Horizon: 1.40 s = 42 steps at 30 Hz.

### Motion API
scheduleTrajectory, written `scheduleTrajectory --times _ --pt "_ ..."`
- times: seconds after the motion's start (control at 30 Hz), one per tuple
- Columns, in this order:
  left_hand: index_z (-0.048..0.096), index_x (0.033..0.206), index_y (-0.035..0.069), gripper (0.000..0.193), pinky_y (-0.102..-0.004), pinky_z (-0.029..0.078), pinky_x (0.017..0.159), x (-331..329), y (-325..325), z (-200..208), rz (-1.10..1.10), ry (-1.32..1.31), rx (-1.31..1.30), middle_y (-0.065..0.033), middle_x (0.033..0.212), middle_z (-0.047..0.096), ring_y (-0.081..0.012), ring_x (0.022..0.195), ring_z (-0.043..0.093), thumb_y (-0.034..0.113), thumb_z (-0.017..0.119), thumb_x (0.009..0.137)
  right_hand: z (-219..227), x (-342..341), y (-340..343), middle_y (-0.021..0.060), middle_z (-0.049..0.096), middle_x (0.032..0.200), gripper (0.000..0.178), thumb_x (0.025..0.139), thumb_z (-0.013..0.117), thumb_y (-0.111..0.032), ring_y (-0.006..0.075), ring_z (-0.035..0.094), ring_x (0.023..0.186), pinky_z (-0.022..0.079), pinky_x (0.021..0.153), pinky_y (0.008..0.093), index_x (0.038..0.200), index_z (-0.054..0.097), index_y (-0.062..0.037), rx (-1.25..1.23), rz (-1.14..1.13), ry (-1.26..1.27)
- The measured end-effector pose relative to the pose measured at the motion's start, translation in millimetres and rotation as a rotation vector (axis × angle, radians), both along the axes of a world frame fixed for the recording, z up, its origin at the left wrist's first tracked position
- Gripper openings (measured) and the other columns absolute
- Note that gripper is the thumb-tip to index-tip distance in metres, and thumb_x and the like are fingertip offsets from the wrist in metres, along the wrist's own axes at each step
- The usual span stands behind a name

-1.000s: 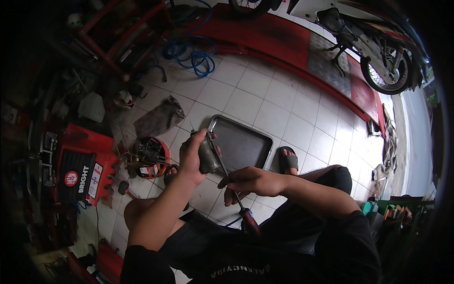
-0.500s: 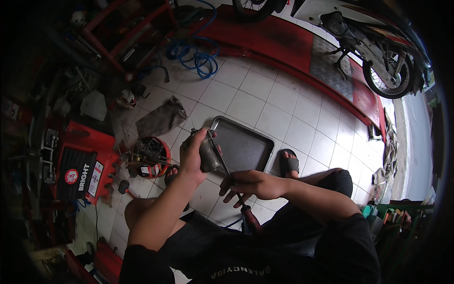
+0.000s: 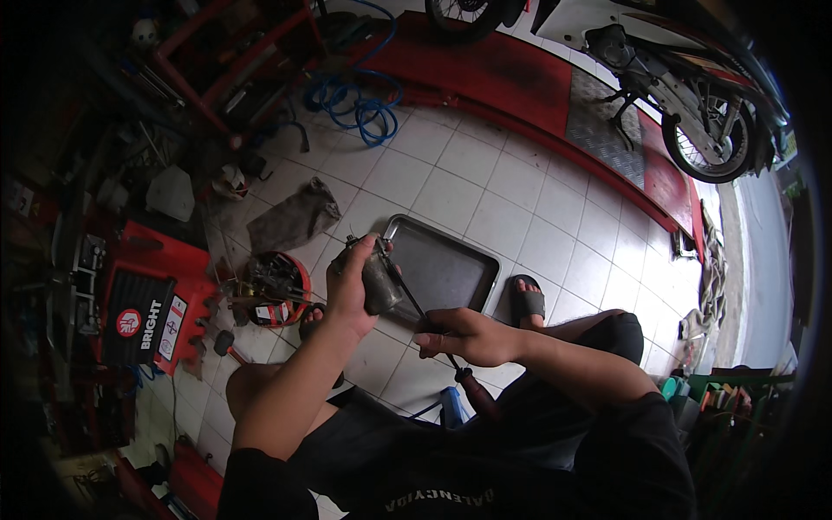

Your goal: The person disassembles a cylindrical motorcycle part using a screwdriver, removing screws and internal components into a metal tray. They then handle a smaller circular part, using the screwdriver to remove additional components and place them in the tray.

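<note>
My left hand is closed around a dark grey metal cylinder, which looks like a small motor housing. It is held up over the near left corner of a shallow metal tray on the floor. My right hand grips the thin shaft of a long screwdriver with a dark red handle. The handle points down toward my lap, below the fingers. From the hand the shaft runs up along the cylinder's right side; its tip is hidden near my left fingers.
A brown-grey cloth and a round orange container full of metal parts lie left of the tray. Near my left knee is a hammer. A red lift platform bears a motorcycle; a blue hose coils beside it.
My right fingers have closed more tightly round the screwdriver shaft, and its handle has swung slightly right. More of a blue object between my legs shows. The cylinder stays almost in place.
</note>
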<state>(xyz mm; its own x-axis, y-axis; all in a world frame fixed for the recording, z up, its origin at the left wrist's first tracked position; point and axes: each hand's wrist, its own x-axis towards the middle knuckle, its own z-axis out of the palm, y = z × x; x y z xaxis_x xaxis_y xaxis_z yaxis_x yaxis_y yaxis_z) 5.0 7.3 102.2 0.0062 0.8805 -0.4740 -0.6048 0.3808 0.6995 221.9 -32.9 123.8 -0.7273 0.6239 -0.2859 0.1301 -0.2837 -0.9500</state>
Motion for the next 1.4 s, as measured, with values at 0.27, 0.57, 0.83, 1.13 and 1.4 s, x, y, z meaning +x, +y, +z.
scheduleTrajectory --times 0.27,0.57,0.83,1.13,1.4 --pt "0.061 0.117 0.01 0.034 -0.039 0.057 0.075 4 -2 4 -0.041 0.001 0.017 -0.0089 0.109 0.066 -0.023 0.084 0.065 0.032 0.071 0.094 15 7 11 0.0129 0.074 0.09 0.028 0.099 0.068 -0.019 0.0211 0.074 0.084 0.06 0.077 0.031 0.108 0.068 0.0073 -0.157 0.133 -0.104" --pt "0.061 0.117 0.008 0.036 -0.0383 0.057 0.078 3 -1 -2 0.003 0.022 0.029 -0.0093 0.107 0.067 -0.0228 0.087 0.065 0.033 0.071 0.094 7 3 3 0.0088 0.07 0.077 0.034 0.1 0.067 -0.027 0.0186 0.069 0.078 0.058 0.075 0.0367 0.098 0.069 0.0066 0.206 0.053 -0.166" --pt "0.06 0.117 0.008 0.036 -0.0391 0.057 0.074 6 -1 2 -0.041 0.017 0.044 -0.0089 0.106 0.067 -0.0226 0.081 0.065 0.034 0.072 0.093 16 8 9 0.0091 0.069 0.075 0.027 0.098 0.071 -0.019 0.0184 0.072 0.082 0.058 0.071 0.0301 0.102 0.066 0.0072 -0.11 0.097 -0.118" --pt "0.06 0.116 0.009 0.037 -0.0393 0.057 0.074 6 0 0 0.014 0.004 0.015 -0.0089 0.105 0.067 -0.0235 0.08 0.065 0.034 0.073 0.093 3 5 5 0.0102 0.07 0.079 0.033 0.101 0.067 -0.025 0.0174 0.072 0.084 0.058 0.076 0.0308 0.108 0.066 0.0061 0.078 0.046 -0.159" --pt "0.06 0.117 0.009 0.037 -0.041 0.057 0.072 5 1 -1 -0.011 0.046 0.049 -0.0089 0.106 0.067 -0.0249 0.08 0.066 0.033 0.074 0.092 6 10 10 0.0133 0.072 0.081 0.029 0.094 0.075 -0.019 0.0186 0.074 0.075 0.061 0.065 0.0309 0.098 0.063 0.0069 -0.061 0.054 -0.107"
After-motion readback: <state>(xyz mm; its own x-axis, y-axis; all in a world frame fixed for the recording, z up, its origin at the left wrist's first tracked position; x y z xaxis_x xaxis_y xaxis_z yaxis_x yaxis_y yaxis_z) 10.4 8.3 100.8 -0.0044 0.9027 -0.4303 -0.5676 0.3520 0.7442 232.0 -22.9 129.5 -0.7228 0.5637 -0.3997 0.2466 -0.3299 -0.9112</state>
